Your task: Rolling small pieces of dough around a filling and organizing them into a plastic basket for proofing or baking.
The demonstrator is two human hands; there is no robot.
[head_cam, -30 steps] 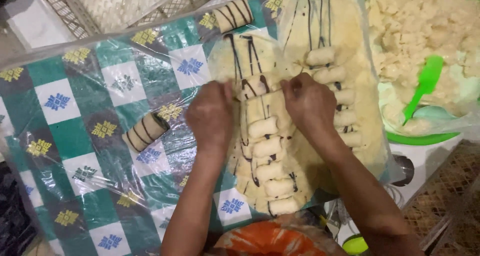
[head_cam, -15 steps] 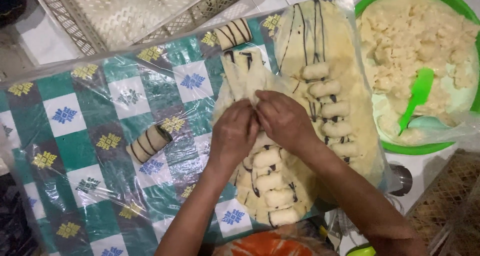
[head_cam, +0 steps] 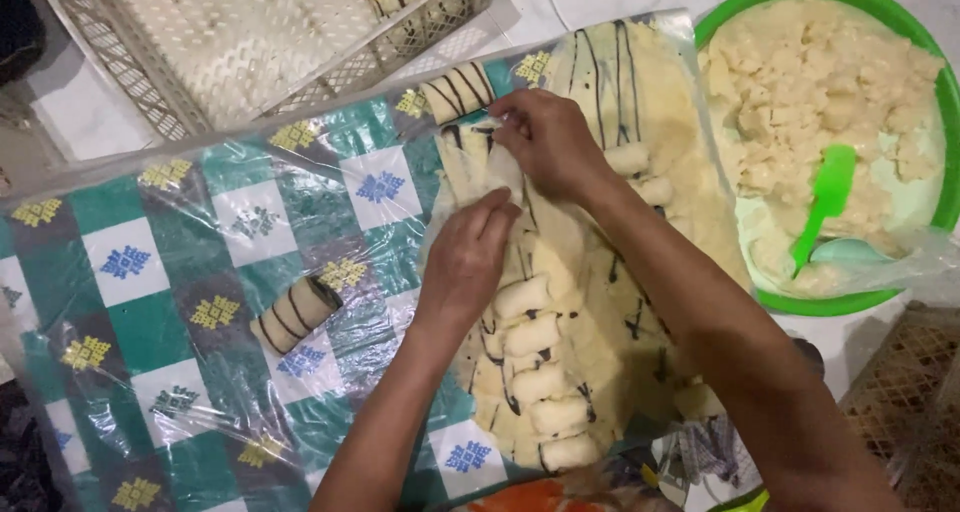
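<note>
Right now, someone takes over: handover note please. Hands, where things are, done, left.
Left hand: fingers pressed on the pale striped sheet, at its upper left part.
Right hand: pinching the sheet's top edge, beside a finished striped roll.
Things: sheet lies on the plastic-covered checked cloth; a row of white filling pieces sits on it below the hands, a few more by the right wrist. Green bowl of filling with a green spatula at right; white crate at top holds rolls.
Done: two rolls on the cloth, the second at left.
Left: the filling pieces on the sheet are unrolled.
</note>
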